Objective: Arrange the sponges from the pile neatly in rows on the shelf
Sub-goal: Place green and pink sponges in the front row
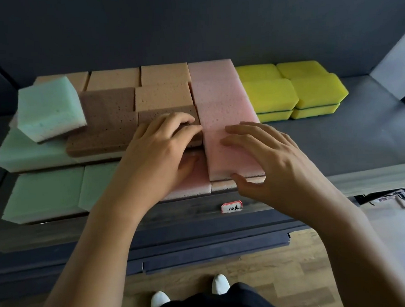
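Sponges lie in rows on a dark shelf [337,141]. A pink row [217,98] runs from back to front in the middle. My right hand [270,159] rests spread on the front pink sponge [230,161], thumb against its near edge. My left hand [159,153] curls its fingers over the near right brown sponge [166,115], thumb tucked under it above a lower pink sponge [193,182]. Other brown sponges [105,106] and orange ones [164,74] lie left of the pink row. A pale green sponge [49,107] sits tilted on the stack at the left.
Green sponges [44,194] line the front left, in two layers. Stacked yellow sponges [271,95] stand right of the pink row, with bare shelf beyond them. A red-rimmed price tag [231,207] hangs on the shelf's front edge. Wooden floor and my white shoes [219,284] are below.
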A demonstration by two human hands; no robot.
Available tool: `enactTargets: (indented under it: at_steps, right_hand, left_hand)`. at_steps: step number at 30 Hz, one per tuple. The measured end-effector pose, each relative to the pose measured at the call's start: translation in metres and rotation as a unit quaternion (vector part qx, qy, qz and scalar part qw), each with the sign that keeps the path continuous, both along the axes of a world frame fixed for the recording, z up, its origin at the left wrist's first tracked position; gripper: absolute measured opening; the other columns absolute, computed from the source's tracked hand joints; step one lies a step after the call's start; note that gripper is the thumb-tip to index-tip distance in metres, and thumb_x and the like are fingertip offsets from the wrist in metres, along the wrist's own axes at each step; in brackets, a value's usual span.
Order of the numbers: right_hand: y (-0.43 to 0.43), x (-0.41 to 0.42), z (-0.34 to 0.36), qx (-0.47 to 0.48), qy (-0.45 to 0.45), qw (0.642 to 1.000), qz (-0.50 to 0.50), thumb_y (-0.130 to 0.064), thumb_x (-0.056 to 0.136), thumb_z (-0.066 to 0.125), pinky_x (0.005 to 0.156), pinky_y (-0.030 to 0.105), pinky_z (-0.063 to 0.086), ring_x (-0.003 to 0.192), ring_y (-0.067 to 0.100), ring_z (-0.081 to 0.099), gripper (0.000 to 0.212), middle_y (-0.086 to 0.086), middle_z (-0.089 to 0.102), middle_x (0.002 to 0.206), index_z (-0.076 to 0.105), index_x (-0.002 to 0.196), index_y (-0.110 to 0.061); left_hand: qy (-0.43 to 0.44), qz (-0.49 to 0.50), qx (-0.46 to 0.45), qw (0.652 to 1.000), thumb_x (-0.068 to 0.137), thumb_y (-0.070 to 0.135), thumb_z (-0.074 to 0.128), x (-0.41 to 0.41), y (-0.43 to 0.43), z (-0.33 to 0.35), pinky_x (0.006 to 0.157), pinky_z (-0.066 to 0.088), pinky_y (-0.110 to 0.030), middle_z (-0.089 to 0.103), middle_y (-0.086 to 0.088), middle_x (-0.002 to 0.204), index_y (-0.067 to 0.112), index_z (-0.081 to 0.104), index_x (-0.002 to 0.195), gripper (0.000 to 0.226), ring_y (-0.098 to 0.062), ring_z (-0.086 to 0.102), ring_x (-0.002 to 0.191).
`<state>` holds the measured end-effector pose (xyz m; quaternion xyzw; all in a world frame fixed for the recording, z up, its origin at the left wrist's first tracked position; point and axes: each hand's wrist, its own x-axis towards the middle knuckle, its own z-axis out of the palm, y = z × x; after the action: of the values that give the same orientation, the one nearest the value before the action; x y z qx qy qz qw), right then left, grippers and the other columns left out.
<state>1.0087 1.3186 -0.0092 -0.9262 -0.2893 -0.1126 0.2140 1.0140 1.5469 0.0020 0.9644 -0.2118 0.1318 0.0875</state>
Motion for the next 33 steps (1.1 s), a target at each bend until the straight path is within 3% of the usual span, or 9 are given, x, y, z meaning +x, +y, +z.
enactTargets:
  at_steps: [7,14,19,21,23,25,28,33]
  right_hand:
    - [-0.005,0.005,-0.005,-0.019,0.04,0.999,0.029,-0.036,0.081,0.075,0.12,0.047,0.024,0.148,0.013,0.023,0.066,-0.005,0.036,0.156,0.047,0.139,-0.023]
    - [-0.007,0.007,-0.004,-0.019,0.044,0.998,0.037,-0.036,0.081,0.077,0.121,0.042,0.021,0.148,0.01,0.022,0.067,-0.008,0.035,0.156,0.046,0.14,-0.025]
    - [-0.005,0.006,0.01,-0.032,0.036,0.998,0.03,-0.066,0.084,0.057,0.12,0.047,0.022,0.148,0.012,0.023,0.063,-0.009,0.039,0.153,0.05,0.136,-0.03]
    - [0.004,0.005,0.02,-0.007,0.02,0.999,0.024,-0.064,0.087,0.055,0.12,0.042,0.022,0.146,0.012,0.027,0.058,-0.008,0.044,0.149,0.053,0.133,-0.029]
    - [0.018,0.006,0.029,0.019,0.002,0.999,0.028,-0.052,0.089,0.061,0.117,0.034,0.026,0.142,0.012,0.033,0.052,-0.007,0.049,0.145,0.054,0.133,-0.025]
    - [0.038,0.007,0.035,0.035,-0.005,0.999,0.042,-0.044,0.089,0.062,0.113,0.036,0.035,0.137,0.015,0.041,0.05,-0.005,0.051,0.143,0.055,0.133,-0.021]
    - [0.073,0.009,0.041,0.05,-0.001,0.996,0.074,-0.043,0.089,0.059,0.104,0.042,0.045,0.129,0.018,0.048,0.05,-0.004,0.052,0.14,0.054,0.133,-0.019]
    - [0.131,0.015,0.04,0.06,0.004,0.994,0.096,-0.044,0.089,0.057,0.1,0.044,0.049,0.128,0.018,0.05,0.053,-0.002,0.052,0.139,0.052,0.135,-0.018]
  left_hand:
    - [-0.019,-0.003,-0.009,1.0,0.083,0.018,0.068,0.004,0.0,-0.005,0.102,0.04,-0.046,0.054,-0.004,0.131,0.012,0.06,0.128,0.046,-0.026,0.05,0.121]
    - [-0.032,0.003,-0.016,0.999,0.081,0.016,0.07,0.003,-0.003,-0.006,0.1,0.041,-0.045,0.054,-0.005,0.131,0.012,0.06,0.127,0.047,-0.027,0.052,0.118]
    - [-0.03,0.012,-0.024,0.999,0.085,0.02,0.067,-0.007,0.002,0.001,0.1,0.041,-0.04,0.052,-0.001,0.134,0.014,0.058,0.131,0.048,-0.024,0.054,0.116]
    - [-0.043,0.028,-0.03,0.998,0.088,0.026,0.062,-0.015,0.008,0.006,0.101,0.04,-0.038,0.051,-0.001,0.135,0.014,0.057,0.131,0.046,-0.022,0.054,0.116]
    - [-0.059,0.046,-0.04,0.996,0.09,0.029,0.06,-0.024,0.019,0.011,0.102,0.042,-0.039,0.051,-0.001,0.135,0.013,0.058,0.131,0.044,-0.02,0.053,0.116]
    - [-0.073,0.066,-0.051,0.994,0.09,0.027,0.062,-0.033,0.035,0.014,0.1,0.045,-0.043,0.052,-0.002,0.133,0.011,0.059,0.129,0.042,-0.022,0.054,0.115]
    - [-0.088,0.102,-0.048,0.99,0.089,0.025,0.065,-0.046,0.064,0.019,0.098,0.045,-0.04,0.054,-0.002,0.13,0.009,0.06,0.126,0.041,-0.021,0.054,0.115]
    - [-0.101,0.147,-0.043,0.983,0.085,0.024,0.065,-0.056,0.112,0.031,0.097,0.045,-0.039,0.055,-0.001,0.127,0.011,0.06,0.125,0.043,-0.022,0.054,0.116]
